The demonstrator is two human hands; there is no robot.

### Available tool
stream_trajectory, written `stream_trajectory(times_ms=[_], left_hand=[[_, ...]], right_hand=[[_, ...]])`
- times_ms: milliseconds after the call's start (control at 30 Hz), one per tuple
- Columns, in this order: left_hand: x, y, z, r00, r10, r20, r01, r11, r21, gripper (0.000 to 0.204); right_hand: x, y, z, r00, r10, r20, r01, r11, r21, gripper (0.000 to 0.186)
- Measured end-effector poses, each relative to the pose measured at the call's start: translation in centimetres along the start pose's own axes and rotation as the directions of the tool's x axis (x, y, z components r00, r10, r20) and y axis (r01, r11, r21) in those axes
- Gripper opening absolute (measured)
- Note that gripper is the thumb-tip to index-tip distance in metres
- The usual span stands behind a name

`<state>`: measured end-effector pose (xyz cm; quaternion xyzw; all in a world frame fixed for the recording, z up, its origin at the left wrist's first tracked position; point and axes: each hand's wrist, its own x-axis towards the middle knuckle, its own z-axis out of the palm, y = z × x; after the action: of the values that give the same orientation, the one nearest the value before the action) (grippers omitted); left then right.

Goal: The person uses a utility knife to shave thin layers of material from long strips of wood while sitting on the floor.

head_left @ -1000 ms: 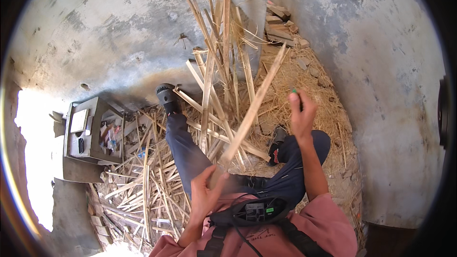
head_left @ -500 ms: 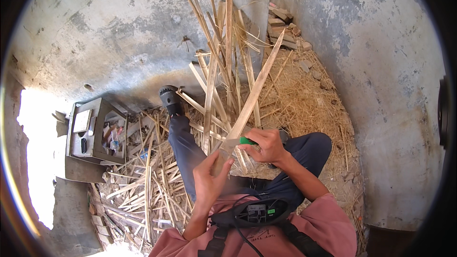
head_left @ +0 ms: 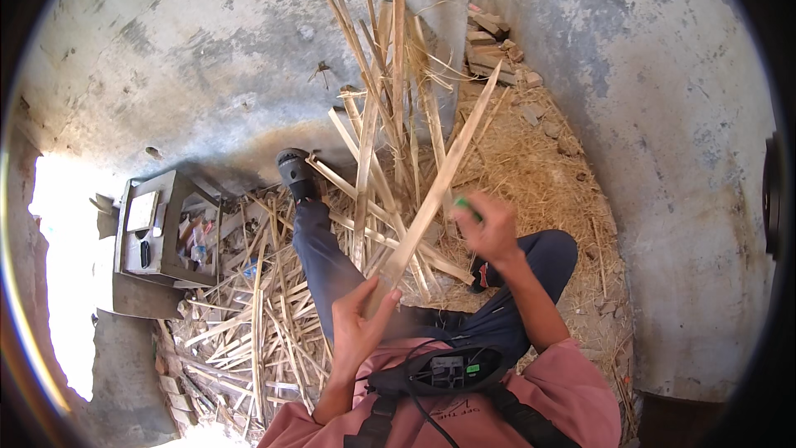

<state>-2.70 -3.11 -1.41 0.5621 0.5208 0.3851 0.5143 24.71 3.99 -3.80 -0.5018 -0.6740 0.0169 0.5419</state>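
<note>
My left hand (head_left: 358, 319) is closed around the lower end of a long, flat bamboo strip (head_left: 445, 178). The strip slants up and away to the right and narrows to a point at its far end. To the right of the strip, my right hand (head_left: 491, 228) grips a green-handled knife (head_left: 467, 208), smeared by motion. Its blade is hard to make out now. A gap shows between the right hand and the strip.
Several bamboo strips (head_left: 399, 58) lean against the worn wall (head_left: 224, 50). More cut strips (head_left: 257, 323) litter the floor at left, beside a small wooden cabinet (head_left: 174, 224). Straw and shavings (head_left: 539, 174) cover the right side, with broken bricks (head_left: 489, 46) in the corner.
My right hand has moved up and to the right with the knife, away from the strip near my left hand. The strip has shifted slightly; my left hand still holds it.
</note>
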Motion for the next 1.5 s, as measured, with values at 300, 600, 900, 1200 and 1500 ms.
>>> stream_trajectory(times_ms=[300,600,900,1200,1500], left_hand=[[-0.5,-1.1,-0.4,0.994,0.091,-0.067,-0.083,0.991,0.104,0.041],[0.5,-0.9,0.2,0.990,0.113,-0.083,-0.103,0.987,0.121,0.042],[1.1,-0.9,1.0,0.983,0.153,-0.105,-0.137,0.980,0.142,0.042],[0.5,-0.6,0.3,1.000,0.006,-0.006,-0.005,0.999,0.046,0.032],[-3.7,-2.0,-2.2,0.972,-0.187,0.145,0.209,0.965,-0.158,0.038]], right_hand=[[-0.1,-0.4,-0.8,0.984,0.174,0.040,-0.176,0.983,0.048,0.037],[-1.7,-2.2,1.3,0.947,-0.147,0.285,0.118,0.986,0.117,0.030],[-1.5,-2.7,1.4,0.955,-0.099,0.278,0.082,0.994,0.074,0.029],[-0.8,-2.4,0.8,0.971,-0.086,0.225,0.081,0.996,0.035,0.028],[1.9,3.0,-3.8,0.967,0.250,-0.047,-0.254,0.958,-0.134,0.037]])
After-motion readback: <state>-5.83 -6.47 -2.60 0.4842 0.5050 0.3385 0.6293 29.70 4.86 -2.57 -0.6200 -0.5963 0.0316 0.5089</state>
